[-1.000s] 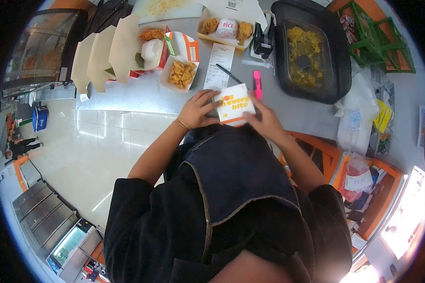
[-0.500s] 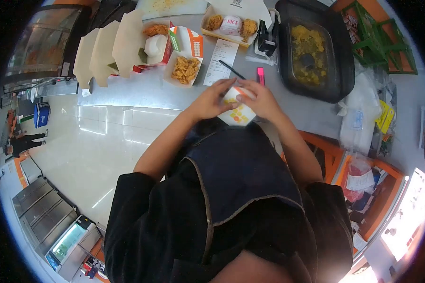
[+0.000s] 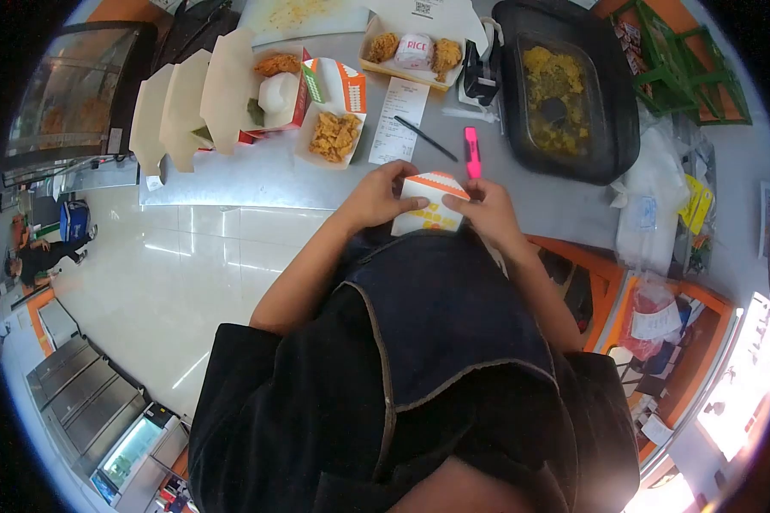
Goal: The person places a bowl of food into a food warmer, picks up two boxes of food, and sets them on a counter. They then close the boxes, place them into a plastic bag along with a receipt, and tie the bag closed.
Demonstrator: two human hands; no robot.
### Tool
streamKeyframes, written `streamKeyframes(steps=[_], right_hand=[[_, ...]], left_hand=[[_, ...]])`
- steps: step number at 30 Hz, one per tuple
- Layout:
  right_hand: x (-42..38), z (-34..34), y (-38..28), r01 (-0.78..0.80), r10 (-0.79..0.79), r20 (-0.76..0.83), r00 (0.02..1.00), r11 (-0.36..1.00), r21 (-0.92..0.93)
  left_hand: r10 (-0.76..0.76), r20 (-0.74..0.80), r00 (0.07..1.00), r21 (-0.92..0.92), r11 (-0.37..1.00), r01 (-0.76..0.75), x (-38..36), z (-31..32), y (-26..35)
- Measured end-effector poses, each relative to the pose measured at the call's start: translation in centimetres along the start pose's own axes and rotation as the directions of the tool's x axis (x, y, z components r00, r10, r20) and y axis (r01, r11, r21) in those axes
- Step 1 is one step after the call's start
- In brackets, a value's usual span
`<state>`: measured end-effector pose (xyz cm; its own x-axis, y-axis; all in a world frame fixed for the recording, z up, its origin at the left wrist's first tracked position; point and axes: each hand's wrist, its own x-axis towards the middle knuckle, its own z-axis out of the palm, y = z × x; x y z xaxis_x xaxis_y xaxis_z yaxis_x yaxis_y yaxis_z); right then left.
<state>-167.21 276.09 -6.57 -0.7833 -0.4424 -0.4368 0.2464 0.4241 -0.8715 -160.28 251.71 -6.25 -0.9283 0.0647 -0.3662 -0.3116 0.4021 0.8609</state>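
Between my hands, at the counter's front edge, is a small white and orange food carton [image 3: 429, 214] with yellow print. My left hand [image 3: 383, 198] grips its left side, thumb across the front face. On the right side my right hand [image 3: 488, 212] pinches it near the top, thumb also in front. Just beyond lie a pink highlighter [image 3: 472, 154], a black pen [image 3: 425, 138] and a printed receipt [image 3: 399, 120]. An open carton of fried chicken pieces [image 3: 334, 138] stands left of the receipt. The carton's back and the fingers behind it are hidden.
Open meal boxes [image 3: 224, 92] stand in a row at the left. Behind the receipt is a box with a wrapped rice pack [image 3: 414, 51] and chicken. A black tray [image 3: 522, 162] of yellow food, plastic bags [image 3: 650, 214] and a green rack [image 3: 701, 64] are right.
The carton has turned more upright, showing its orange-edged top. My hands have shifted lower and apart to its two sides, uncovering more of the pen and highlighter.
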Motion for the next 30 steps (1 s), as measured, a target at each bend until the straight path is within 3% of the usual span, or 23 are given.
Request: streamKeyframes(steps=[3, 5, 7, 8, 10, 12, 14, 16, 20, 22, 26, 28, 29, 30], right_hand=[[0.4, -0.5, -1.0, -0.140, 0.136, 0.056, 0.989, 0.986, 0.089], [0.7, -0.8, -1.0, -0.199, 0.191, 0.081, 0.978, 0.975, 0.103], [1.2, -0.8, -0.3, -0.227, 0.194, 0.158, 0.968, 0.946, 0.230], [1.4, -0.4, 0.1, -0.226, 0.193, 0.160, 0.968, 0.947, 0.229], [1.4, 0.5, 0.2, -0.018, 0.008, 0.031, 0.999, 0.951, 0.310], [1.3, 0.3, 0.0, -0.060, 0.035, 0.107, 0.994, 0.968, 0.242], [1.2, 0.1, -0.4, -0.098, 0.067, 0.182, 0.981, 0.980, 0.172], [1.2, -0.2, -0.6, -0.075, 0.071, 0.198, 0.978, 0.997, 0.014], [1.9, -0.4, 0.4, -0.054, 0.032, 0.215, 0.976, 0.993, 0.100], [1.3, -0.1, -0.5, -0.235, 0.201, 0.159, 0.967, 0.943, 0.234], [1.1, -0.5, 0.0, -0.304, 0.258, 0.177, 0.950, 0.895, 0.327], [1.8, -0.5, 1.2, -0.315, 0.249, 0.221, 0.943, 0.881, 0.353], [2.0, 0.0, 2.0, -0.316, 0.248, 0.223, 0.943, 0.881, 0.352], [2.1, 0.7, 2.4, -0.098, 0.069, 0.118, 0.991, 0.960, 0.263]], left_hand=[[0.087, 0.014, 0.996, -0.033, 0.996, -0.086, 0.1, -0.1, -0.7], [0.111, 0.085, 0.990, 0.194, 0.973, -0.126, 0.6, 0.0, -1.6], [0.088, 0.098, 0.991, 0.188, 0.976, -0.106, 0.7, -0.2, -1.2], [0.063, 0.112, 0.992, 0.183, 0.980, -0.083, 0.6, -0.3, -1.0], [0.044, 0.099, 0.994, 0.188, 0.980, -0.062, 0.5, -0.5, -0.7], [0.028, 0.087, 0.996, 0.191, 0.981, -0.045, 0.3, -0.6, -0.3], [-0.092, 0.038, 0.995, 0.021, 0.996, 0.091, -0.1, -0.6, 0.1], [-0.123, 0.020, 0.992, -0.020, 0.992, 0.123, -0.1, -0.5, -0.1], [-0.177, 0.002, 0.984, -0.113, 0.978, 0.176, 0.2, -0.2, -0.9], [-0.163, 0.005, 0.987, -0.072, 0.984, 0.163, 0.1, -0.2, -0.5], [-0.111, 0.004, 0.994, 0.076, 0.991, 0.110, 0.6, 0.0, -0.4], [-0.128, -0.002, 0.992, 0.053, 0.990, 0.127, 1.1, 0.3, -0.7], [-0.146, -0.004, 0.989, 0.034, 0.989, 0.146, 1.2, 0.4, -0.9], [-0.146, -0.004, 0.989, 0.034, 0.989, 0.146, 1.0, 0.4, -0.8]])
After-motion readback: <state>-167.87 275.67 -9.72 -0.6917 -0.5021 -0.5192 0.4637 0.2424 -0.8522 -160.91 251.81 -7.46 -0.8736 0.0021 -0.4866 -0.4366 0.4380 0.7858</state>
